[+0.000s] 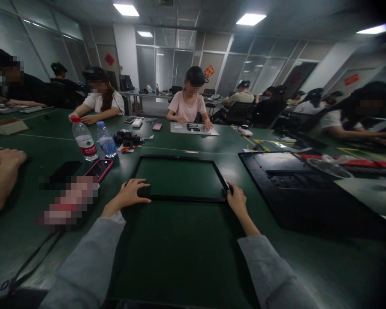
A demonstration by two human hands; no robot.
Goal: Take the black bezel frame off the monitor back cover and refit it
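Beyond the near edge of the table (180,257), we hold a black frame (186,199): left grip (130,194) clasps its near left corner, right grip (237,200) pinches near right.

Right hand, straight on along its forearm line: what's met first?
The black frame; the right hand already holds its near right corner. Past that, the line seems to cross the green tabletop, though depth is unclear.

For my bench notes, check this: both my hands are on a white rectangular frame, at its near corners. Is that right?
Not quite: the frame is black, not white, as the head view shows. Your left hand and right hand are indeed on it at its near corners.
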